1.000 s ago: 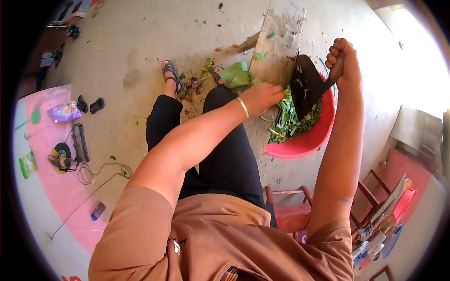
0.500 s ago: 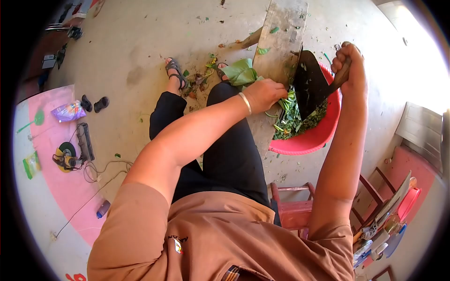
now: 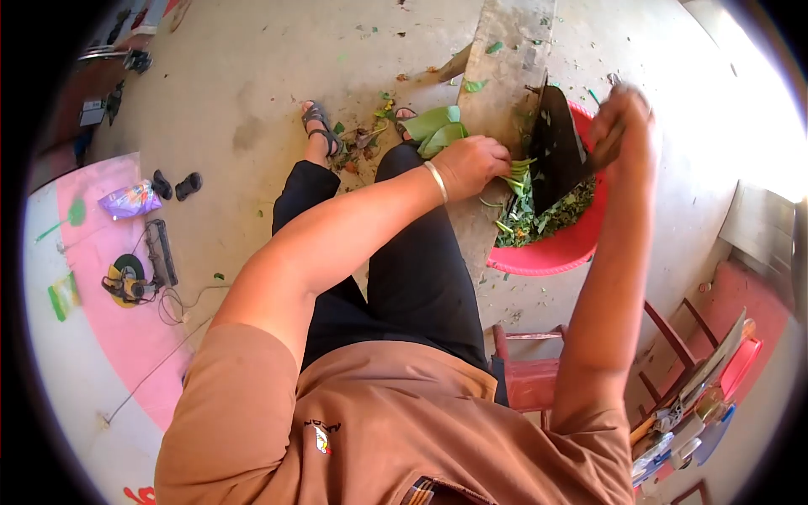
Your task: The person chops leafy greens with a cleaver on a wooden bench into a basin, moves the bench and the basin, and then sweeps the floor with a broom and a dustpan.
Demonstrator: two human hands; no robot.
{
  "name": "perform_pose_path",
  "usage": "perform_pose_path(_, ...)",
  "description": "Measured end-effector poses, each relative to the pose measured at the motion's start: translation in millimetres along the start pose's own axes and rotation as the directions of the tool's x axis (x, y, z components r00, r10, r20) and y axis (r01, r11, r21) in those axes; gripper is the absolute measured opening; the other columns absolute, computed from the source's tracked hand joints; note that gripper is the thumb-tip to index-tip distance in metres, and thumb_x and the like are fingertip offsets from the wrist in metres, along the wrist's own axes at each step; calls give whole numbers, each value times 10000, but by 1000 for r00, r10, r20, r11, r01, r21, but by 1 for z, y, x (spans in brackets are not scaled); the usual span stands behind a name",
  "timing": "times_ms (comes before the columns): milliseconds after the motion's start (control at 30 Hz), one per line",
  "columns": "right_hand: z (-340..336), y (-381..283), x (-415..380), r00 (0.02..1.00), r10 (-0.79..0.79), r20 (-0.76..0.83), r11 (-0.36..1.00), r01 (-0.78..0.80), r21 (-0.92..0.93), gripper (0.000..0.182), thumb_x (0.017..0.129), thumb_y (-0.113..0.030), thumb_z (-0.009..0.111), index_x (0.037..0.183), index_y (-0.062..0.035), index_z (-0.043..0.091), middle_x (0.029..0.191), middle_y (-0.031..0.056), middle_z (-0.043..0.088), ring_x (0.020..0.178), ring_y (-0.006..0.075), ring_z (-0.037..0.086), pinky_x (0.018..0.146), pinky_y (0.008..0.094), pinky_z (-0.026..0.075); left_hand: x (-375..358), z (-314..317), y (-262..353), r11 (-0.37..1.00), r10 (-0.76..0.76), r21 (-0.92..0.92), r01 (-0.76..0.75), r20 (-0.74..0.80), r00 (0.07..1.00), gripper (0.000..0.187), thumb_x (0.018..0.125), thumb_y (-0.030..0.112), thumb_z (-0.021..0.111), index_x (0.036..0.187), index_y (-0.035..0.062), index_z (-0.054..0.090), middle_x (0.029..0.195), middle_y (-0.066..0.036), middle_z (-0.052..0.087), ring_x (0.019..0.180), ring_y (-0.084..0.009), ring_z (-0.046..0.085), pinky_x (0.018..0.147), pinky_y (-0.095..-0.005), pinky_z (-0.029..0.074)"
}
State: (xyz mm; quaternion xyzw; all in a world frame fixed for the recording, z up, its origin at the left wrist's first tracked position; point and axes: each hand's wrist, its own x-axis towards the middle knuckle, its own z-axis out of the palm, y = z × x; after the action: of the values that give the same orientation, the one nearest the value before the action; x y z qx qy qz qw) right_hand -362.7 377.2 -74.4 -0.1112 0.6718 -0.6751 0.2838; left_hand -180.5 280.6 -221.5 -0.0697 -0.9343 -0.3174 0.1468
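My left hand [image 3: 473, 168], a pale bangle at its wrist, is closed around a bunch of leafy greens [image 3: 438, 133]. Broad leaves stick out on the far-left side of the fist, and cut stem ends poke out on its right. My right hand [image 3: 621, 122], slightly blurred, grips the handle of a cleaver [image 3: 554, 147]. Its wide dark blade stands just right of the stem ends, over the bench edge and the basin. Chopped greens [image 3: 539, 223] lie below the blade inside a pink basin [image 3: 539, 263].
A narrow wooden bench [image 3: 507, 67] runs away from me, the basin at its right side. Leaf scraps litter the floor near my sandals. A red stool [image 3: 533, 383] stands by my right side. An angle grinder [image 3: 130, 286] with a cord lies at left.
The cleaver's blade has tilted and now shows narrower. My left hand has shifted slightly left, and more of the stems show beside its fingers. The whole view has moved a little.
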Motion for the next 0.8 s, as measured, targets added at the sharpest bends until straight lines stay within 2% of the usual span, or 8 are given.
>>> perform_pose_path(33, 3, -16, 16, 993, 114, 28, 983, -116, 141, 109, 740, -107, 532, 651, -46, 514, 511, 35, 465, 419, 127, 393, 433, 253, 346, 3, 0, 2, 1000, -1, -21, 2, 46, 999, 154, 700, 50, 601, 843, 102, 625, 883, -36, 594, 860, -241, 575, 755, -343, 470)
perform_pose_path(167, 6, -18, 51, 989, 143, 47, 990, -142, -16, 111, 734, -125, 563, 693, -36, 512, 553, 43, 470, 444, 130, 437, 431, 253, 355, 14, 5, 14, 995, -95, -29, 94, -48, 994, 221, 715, 39, 581, 928, 92, 558, 860, -66, 532, 835, -259, 564, 718, -361, 466)
perform_pose_path(267, 19, -9, 3, 999, 40, -4, 999, -40, 16, 107, 737, -101, 552, 700, -9, 512, 525, 55, 469, 421, 126, 441, 396, 251, 345, 13, 3, 14, 987, -145, 67, 148, -50, 988, 211, 704, 44, 595, 907, 67, 543, 871, -67, 522, 853, -248, 559, 757, -342, 449)
perform_pose_path(300, 21, -2, -15, 1000, 5, -23, 1000, -4, 23, 82, 738, -73, 532, 702, -4, 507, 528, 55, 468, 417, 121, 438, 395, 244, 344, 8, 3, 12, 991, -87, 108, 85, 16, 996, 249, 682, 64, 618, 920, 52, 544, 904, -72, 532, 922, -249, 548, 841, -343, 414)
perform_pose_path(467, 19, 56, -71, 987, -155, -44, 986, 158, 51, 60, 721, 39, 458, 716, 2, 506, 530, 37, 475, 405, 89, 426, 383, 209, 326, -3, -19, 25, 990, -76, 122, 66, 78, 994, 358, 653, 145, 663, 992, 65, 578, 1017, -83, 564, 1052, -255, 508, 934, -377, 359)
perform_pose_path(633, 10, 15, -35, 997, -66, 50, 994, 70, -81, 115, 750, -84, 467, 655, -20, 479, 496, 65, 451, 407, 135, 414, 414, 252, 346, -7, -21, 26, 996, -68, 68, 63, 87, 994, 312, 734, 198, 648, 1022, 87, 602, 1071, -51, 577, 1103, -215, 488, 920, -342, 362)
perform_pose_path(733, -2, -13, 23, 993, 77, 89, 995, -82, 52, 150, 749, -134, 521, 633, -51, 476, 532, 56, 460, 473, 143, 422, 450, 285, 340, -11, -15, 17, 991, -33, 133, 19, 105, 994, 272, 762, 140, 611, 1029, 94, 606, 1080, -28, 583, 1106, -209, 498, 905, -341, 382)
perform_pose_path(800, 0, -20, 53, 977, 141, 162, 990, -137, -36, 108, 807, -159, 543, 764, -103, 461, 585, -24, 379, 494, 93, 364, 460, 242, 309, -11, -11, 10, 995, 1, 103, -9, 80, 997, 288, 752, 120, 614, 1038, 87, 604, 1106, -38, 584, 1079, -224, 522, 884, -359, 413)
